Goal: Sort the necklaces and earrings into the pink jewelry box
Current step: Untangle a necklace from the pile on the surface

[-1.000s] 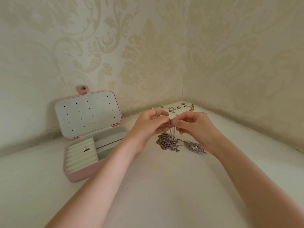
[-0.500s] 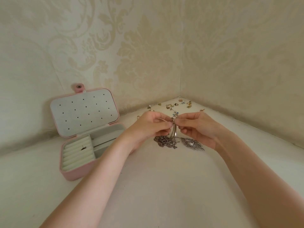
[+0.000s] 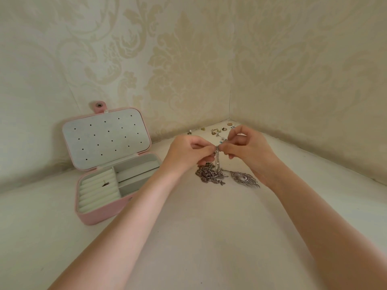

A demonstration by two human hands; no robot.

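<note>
Both hands meet above the pale tabletop point(image 3: 209, 237), close to the corner of the patterned wallpapered walls point(image 3: 188, 59). The left hand point(image 3: 189, 152) and the right hand point(image 3: 248, 147) each pinch the top of a silver necklace chain point(image 3: 217, 155) between thumb and fingertips, nearly touching one another. The chain hangs straight down from the pinch into a tangled heap of chain point(image 3: 210, 174) lying on the tabletop. Just beside the heap, to its right, lies a silver feather-shaped pendant point(image 3: 245, 178), partly behind the right wrist.

The pink jewelry box point(image 3: 100, 216) sits open to the left of the hands, well apart from the heap, lid upright with rows of small holes. One small dark piece point(image 3: 104, 183) sits in the ring rolls; the other compartments show only grey lining.

Small earrings point(image 3: 217, 130) lie scattered behind the hands, near the wall corner.
</note>
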